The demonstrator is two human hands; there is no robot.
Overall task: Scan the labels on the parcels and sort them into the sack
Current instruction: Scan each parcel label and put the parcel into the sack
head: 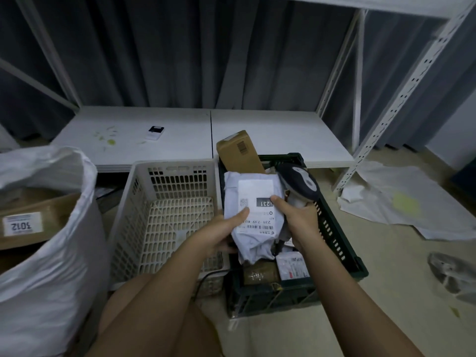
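Observation:
I hold a grey plastic-wrapped parcel (253, 215) with a white label reading 231 over the dark green crate (340, 243). My left hand (221, 233) grips its lower left side, thumb on the label. My right hand (296, 217) grips the handle of a dark barcode scanner (300, 180), and its thumb presses the parcel's right edge. The white sack (51, 253) stands open at the left with a brown box labelled 3012 (28, 225) inside. More parcels lie in the green crate, among them a brown box (238, 152) standing on end.
A beige slotted crate (164, 215) sits between the sack and the green crate. Behind them runs a low white shelf board (257, 135) with a small device (154, 132) on it. A shelf upright (394, 106) and crumpled white plastic (401, 202) are at the right.

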